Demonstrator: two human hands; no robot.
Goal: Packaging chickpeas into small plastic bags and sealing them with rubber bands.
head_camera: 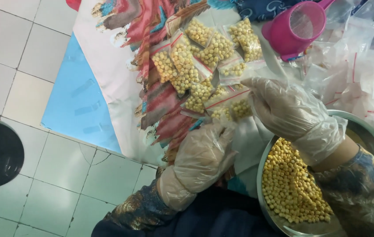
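**Gloved hands close on a small bag of yellow pellets**

While both hands work in thin clear plastic gloves, a small clear bag [228, 106] with a red seal strip, part-filled with round yellow pellets, sits pinched between them above a patterned cloth [108, 66]. The left hand [202, 156] grips its lower edge with fingers curled shut; the right hand [290, 109] clamps the upper corner. Filled bags [200, 55] lie heaped just beyond on the cloth. A metal bowl [362, 123] of loose pellets stands under the right wrist. A pink scoop [294, 28] rests near a pile of empty bags [358, 70]. White floor tiles [28, 57] spread to the left.
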